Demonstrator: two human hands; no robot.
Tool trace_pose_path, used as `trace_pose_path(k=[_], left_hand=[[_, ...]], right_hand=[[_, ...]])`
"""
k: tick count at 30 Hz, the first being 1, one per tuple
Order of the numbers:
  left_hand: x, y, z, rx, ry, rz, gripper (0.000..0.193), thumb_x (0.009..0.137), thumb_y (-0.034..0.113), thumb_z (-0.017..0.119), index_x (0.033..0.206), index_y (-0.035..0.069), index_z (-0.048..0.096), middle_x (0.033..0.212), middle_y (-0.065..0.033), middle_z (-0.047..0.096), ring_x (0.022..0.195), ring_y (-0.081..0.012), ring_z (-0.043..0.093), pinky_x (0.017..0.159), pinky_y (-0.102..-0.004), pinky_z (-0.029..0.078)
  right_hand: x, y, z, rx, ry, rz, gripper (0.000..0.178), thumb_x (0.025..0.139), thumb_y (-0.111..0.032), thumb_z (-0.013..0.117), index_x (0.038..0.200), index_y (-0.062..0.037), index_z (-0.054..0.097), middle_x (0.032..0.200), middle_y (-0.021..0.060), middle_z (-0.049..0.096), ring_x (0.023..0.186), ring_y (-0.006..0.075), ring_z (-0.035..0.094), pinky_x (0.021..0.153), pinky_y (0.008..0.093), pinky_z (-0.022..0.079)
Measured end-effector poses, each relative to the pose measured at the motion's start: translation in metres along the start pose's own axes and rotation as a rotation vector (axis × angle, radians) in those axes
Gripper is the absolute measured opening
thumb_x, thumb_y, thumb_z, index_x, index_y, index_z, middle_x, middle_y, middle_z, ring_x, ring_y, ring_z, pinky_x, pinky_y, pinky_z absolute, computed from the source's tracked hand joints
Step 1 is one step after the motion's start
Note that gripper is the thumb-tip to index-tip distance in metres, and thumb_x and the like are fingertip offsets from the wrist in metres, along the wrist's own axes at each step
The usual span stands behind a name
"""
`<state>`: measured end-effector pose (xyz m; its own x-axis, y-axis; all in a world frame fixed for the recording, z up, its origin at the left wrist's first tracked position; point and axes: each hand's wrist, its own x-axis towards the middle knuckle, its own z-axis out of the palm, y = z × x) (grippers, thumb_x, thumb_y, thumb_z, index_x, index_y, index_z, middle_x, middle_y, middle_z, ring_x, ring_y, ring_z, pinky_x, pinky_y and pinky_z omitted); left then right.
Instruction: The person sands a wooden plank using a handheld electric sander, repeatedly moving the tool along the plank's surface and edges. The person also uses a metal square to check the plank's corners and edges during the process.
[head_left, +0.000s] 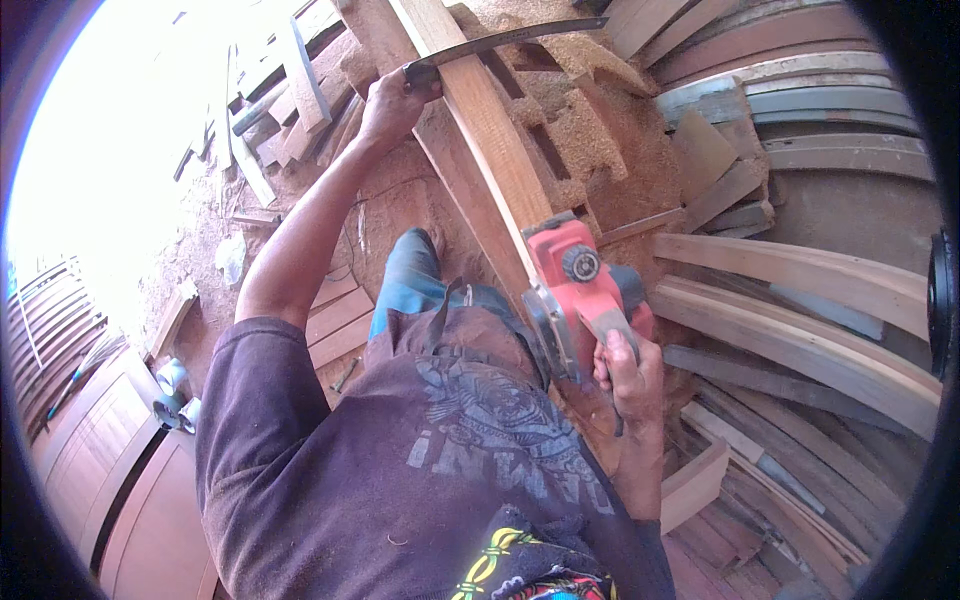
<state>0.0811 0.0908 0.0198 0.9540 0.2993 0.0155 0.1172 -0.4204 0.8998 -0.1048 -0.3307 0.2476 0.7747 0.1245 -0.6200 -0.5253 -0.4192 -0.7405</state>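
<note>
Planing looks under way on a pale board, with no finish line visible.
The board (500,140) runs lengthwise beside the left-hand reddish beam (455,185); whether that beam carries it is unclear. The right hand (630,375) grips the rear handle of a red power planer (585,285) at the board's near end; whether its sole bears on the wood I cannot tell. Near the far end, the left hand (395,108) is closed on the handle of a long dark blade (515,36) lying across the top face. That face looks fairly even between the two tools, so some smoothing is probably done; the stretch under the planer, and the other faces, cannot be judged. Sawdust (590,135) heaps along the right edge.
</note>
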Motion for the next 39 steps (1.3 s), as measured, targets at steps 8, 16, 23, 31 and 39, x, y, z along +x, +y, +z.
trace_pose_path(k=[8, 16, 23, 31, 39], left_hand=[[-0.058, 0.026, -0.008, -0.255, 0.123, -0.065, 0.026, 0.098, 0.018, 0.082, 0.117, 0.001, 0.079, 0.106, -0.0094, 0.083, 0.101, -0.0153, 0.077, 0.090, -0.0340, 0.060], [-0.177, 0.024, -0.072, -0.359, 0.377, -0.218, 0.028, 0.102, 0.017, 0.080, 0.122, -0.002, 0.075, 0.108, -0.0076, 0.081, 0.098, -0.0131, 0.074, 0.089, -0.0309, 0.059], [-0.104, 0.022, -0.122, -0.320, 0.380, -0.225, 0.027, 0.103, 0.017, 0.078, 0.123, -0.001, 0.075, 0.109, -0.0073, 0.080, 0.097, -0.0128, 0.074, 0.088, -0.0299, 0.058], [0.038, 0.038, -0.083, -0.079, 0.084, 0.018, 0.032, 0.100, 0.024, 0.076, 0.126, 0.005, 0.076, 0.110, -0.0149, 0.083, 0.099, -0.0253, 0.080, 0.091, -0.0393, 0.059], [0.096, 0.025, -0.046, -0.052, 0.052, 0.125, 0.025, 0.098, 0.023, 0.078, 0.119, 0.010, 0.079, 0.103, -0.0127, 0.083, 0.099, -0.0268, 0.081, 0.090, -0.0418, 0.059]], right_hand=[[0.028, -0.030, 0.008, -0.042, -0.034, -0.182, 0.045, 0.111, -0.043, 0.058, 0.084, -0.0067, 0.063, 0.070, -0.0021, 0.057, 0.058, 0.0053, 0.052, 0.052, 0.0238, 0.040], [0.053, -0.077, 0.029, 0.020, -0.048, -0.260, 0.048, 0.109, -0.049, 0.060, 0.085, -0.0077, 0.063, 0.070, -0.0030, 0.056, 0.057, 0.0048, 0.051, 0.050, 0.0237, 0.039], [0.208, -0.236, 0.109, 0.057, -0.078, -0.340, 0.053, 0.104, -0.056, 0.065, 0.092, -0.0052, 0.076, 0.063, -0.0053, 0.054, 0.051, 0.0049, 0.051, 0.047, 0.0263, 0.041], [0.141, -0.175, 0.078, 0.009, -0.122, -0.309, 0.053, 0.111, -0.053, 0.055, 0.107, -0.0025, 0.072, 0.086, -0.0001, 0.063, 0.060, 0.0046, 0.052, 0.050, 0.0245, 0.041], [0.024, -0.071, 0.006, -0.135, 0.001, -0.074, 0.039, 0.104, -0.032, 0.060, 0.082, -0.0013, 0.068, 0.068, 0.0007, 0.064, 0.060, 0.0102, 0.058, 0.056, 0.0312, 0.045]])
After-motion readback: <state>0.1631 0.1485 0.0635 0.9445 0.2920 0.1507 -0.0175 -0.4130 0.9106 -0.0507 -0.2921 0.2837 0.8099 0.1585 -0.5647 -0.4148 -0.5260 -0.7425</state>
